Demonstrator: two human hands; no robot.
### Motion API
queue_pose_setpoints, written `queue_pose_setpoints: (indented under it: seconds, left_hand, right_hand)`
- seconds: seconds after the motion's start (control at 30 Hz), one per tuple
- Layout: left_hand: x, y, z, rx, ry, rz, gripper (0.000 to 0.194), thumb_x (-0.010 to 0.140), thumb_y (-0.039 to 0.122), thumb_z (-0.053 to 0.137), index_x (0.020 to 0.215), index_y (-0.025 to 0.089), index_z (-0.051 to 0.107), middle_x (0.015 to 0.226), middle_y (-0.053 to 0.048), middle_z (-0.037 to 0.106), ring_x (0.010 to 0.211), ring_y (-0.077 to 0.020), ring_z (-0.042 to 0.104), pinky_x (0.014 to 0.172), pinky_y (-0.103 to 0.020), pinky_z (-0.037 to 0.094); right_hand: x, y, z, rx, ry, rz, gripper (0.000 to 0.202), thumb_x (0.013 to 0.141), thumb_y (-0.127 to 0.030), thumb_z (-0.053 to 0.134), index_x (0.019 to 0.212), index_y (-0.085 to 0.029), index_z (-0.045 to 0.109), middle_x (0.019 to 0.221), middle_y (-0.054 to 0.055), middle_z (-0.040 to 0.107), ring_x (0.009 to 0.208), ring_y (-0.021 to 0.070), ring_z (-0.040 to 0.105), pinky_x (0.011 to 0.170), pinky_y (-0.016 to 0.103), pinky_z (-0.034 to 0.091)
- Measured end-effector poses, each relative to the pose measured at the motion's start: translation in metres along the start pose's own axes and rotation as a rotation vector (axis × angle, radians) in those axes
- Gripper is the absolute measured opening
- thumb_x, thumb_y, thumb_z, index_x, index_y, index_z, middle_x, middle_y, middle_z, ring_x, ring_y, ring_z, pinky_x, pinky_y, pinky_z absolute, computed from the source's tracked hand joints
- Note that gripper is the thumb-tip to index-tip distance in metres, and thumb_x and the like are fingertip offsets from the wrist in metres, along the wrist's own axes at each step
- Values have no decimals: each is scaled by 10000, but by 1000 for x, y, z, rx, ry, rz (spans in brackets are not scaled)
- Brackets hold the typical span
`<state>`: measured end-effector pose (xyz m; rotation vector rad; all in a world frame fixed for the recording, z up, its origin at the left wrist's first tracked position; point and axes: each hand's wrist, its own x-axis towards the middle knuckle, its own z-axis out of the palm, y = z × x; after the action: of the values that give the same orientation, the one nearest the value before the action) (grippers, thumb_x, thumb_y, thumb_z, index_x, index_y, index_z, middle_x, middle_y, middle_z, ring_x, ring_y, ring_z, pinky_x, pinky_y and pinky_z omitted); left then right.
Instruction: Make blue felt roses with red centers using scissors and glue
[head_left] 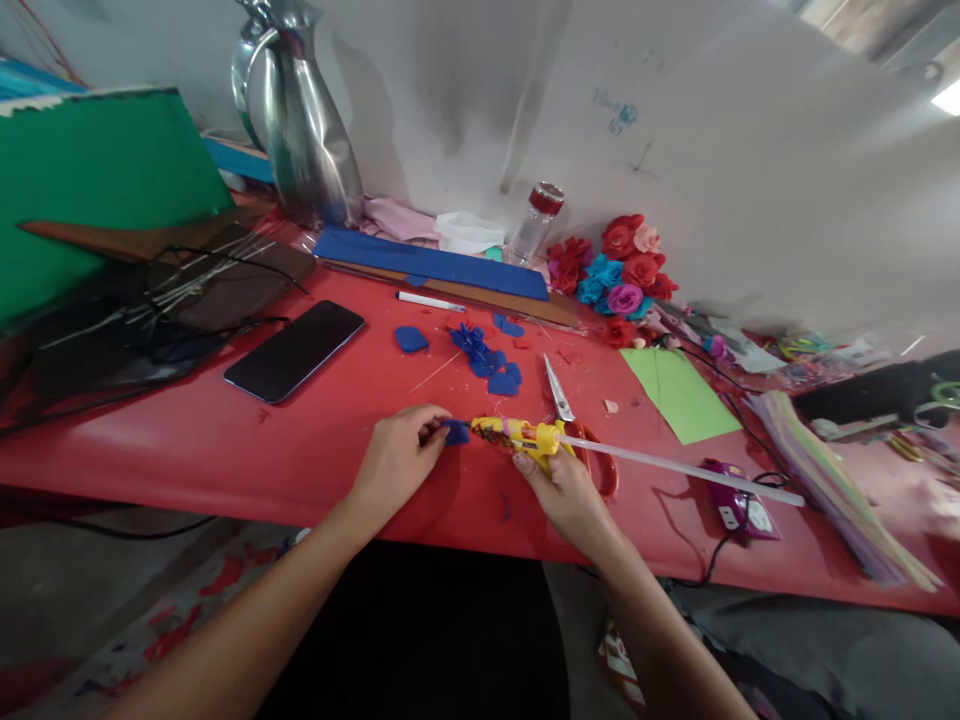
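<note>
Between the fingertips of my left hand (401, 450) is a small dark blue petal (456, 433). My right hand (566, 490) grips a yellow hot glue gun (517, 432), its tip at the petal's right edge; whether they touch I cannot tell. A long translucent glue stick (675, 464) sticks out of the gun's back end. Just beyond the hands lie several blue petals (505, 379), a single blue petal (411, 339) and a gathered blue flower piece (469, 338). Scissors with orange handles (604, 465) lie partly behind the gun and my right hand.
A black phone (295, 350) lies left on the red table (300, 465). Behind are a white pen (430, 300), a blue strip (431, 262), a steel jug (307, 120) and a glass bottle (534, 225). Paper roses (626, 265), green paper (679, 390) and a purple box (739, 500) stand right.
</note>
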<state>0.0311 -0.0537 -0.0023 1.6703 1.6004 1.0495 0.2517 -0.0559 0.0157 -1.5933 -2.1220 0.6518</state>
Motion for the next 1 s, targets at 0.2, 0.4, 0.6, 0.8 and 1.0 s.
queue_pose_setpoints:
  seconds: [0.2, 0.4, 0.6, 0.8, 1.0]
  left_hand:
    - [0, 2, -1, 11, -5, 5, 127, 809, 199, 549, 875, 220, 656, 801, -18, 714, 709, -155, 657, 632, -244, 496]
    - [-1, 4, -1, 15, -14, -17, 124, 814, 189, 550, 877, 210, 654, 806, -23, 709, 710, -155, 655, 642, -242, 487]
    - [-1, 6, -2, 37, -16, 10, 132, 810, 167, 545, 831, 210, 668, 797, -18, 702, 697, -149, 643, 644, -242, 475]
    - [-1, 7, -3, 75, -1, 46, 155, 816, 166, 541, 819, 215, 687, 815, -28, 706, 694, -149, 639, 657, -249, 478]
    - [0, 5, -2, 102, 9, 71, 174, 834, 194, 531, 826, 215, 704, 830, -35, 715, 701, -154, 639, 675, -264, 487]
  right_hand:
    - [0, 0, 2, -83, 34, -33, 354, 909, -458, 434, 992, -195, 657, 915, 113, 703, 855, 272, 650, 747, 368, 481]
    - [1, 1, 2, -96, 25, -29, 362, 910, -460, 435, 975, -188, 666, 884, 120, 701, 838, 272, 651, 721, 351, 481]
    - [2, 0, 0, -124, 24, -37, 377, 903, -476, 444, 987, -183, 665, 861, 117, 702, 816, 274, 650, 707, 358, 479]
    - [-3, -3, -3, -133, 6, -40, 404, 907, -474, 422, 976, -168, 678, 866, 144, 713, 827, 301, 657, 724, 391, 485]
    - [-8, -5, -6, -168, -1, -66, 373, 917, -443, 431, 1037, -186, 673, 911, 123, 724, 881, 286, 663, 754, 368, 496]
